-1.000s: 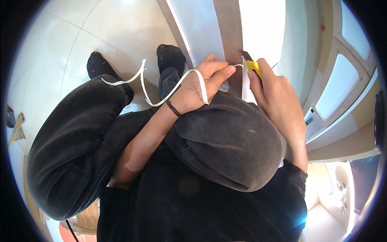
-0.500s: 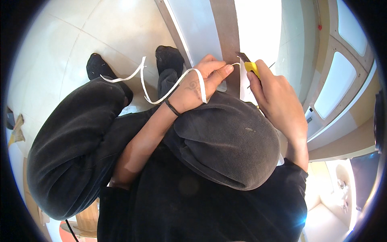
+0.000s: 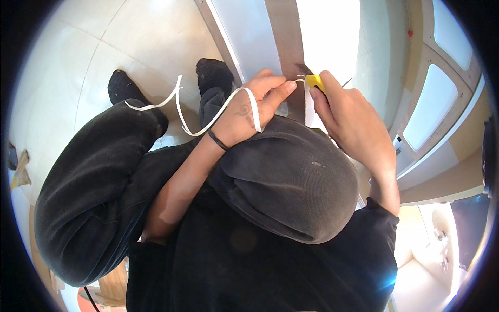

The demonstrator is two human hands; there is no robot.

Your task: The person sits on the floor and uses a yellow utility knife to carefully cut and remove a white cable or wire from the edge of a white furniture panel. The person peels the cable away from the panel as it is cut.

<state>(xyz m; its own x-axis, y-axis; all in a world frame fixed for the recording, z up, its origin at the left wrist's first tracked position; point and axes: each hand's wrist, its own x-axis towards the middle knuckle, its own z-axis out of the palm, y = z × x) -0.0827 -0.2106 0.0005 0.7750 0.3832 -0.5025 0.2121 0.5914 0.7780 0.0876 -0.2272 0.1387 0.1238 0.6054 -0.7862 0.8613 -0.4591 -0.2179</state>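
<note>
My left hand point(image 3: 249, 106) is closed, thumb against forefinger, with a short bit of thin white strip poking out past the thumb tip. A long curl of the white strip point(image 3: 210, 125) loops over the back of that hand and hangs in the air to the left. My right hand point(image 3: 356, 117) grips a yellow utility knife point(image 3: 315, 82), its dark blade out and slanting up and left over the brown edge of a panel point(image 3: 286, 31). The knife's tip end is close to the strip's short end; whether they touch I cannot tell.
My bent knee point(image 3: 291, 182) in dark trousers lies just below both hands. A panel frame with white insets point(image 3: 431, 104) stands at the right. My socked feet point(image 3: 213, 75) rest on the tiled floor point(image 3: 67, 67). A brush-like thing point(image 3: 22, 169) lies far left.
The knife and my right hand have shifted slightly left and turned a little, bringing the knife nearer my left thumb. The whole view has drifted a little; the strip keeps its curl.
</note>
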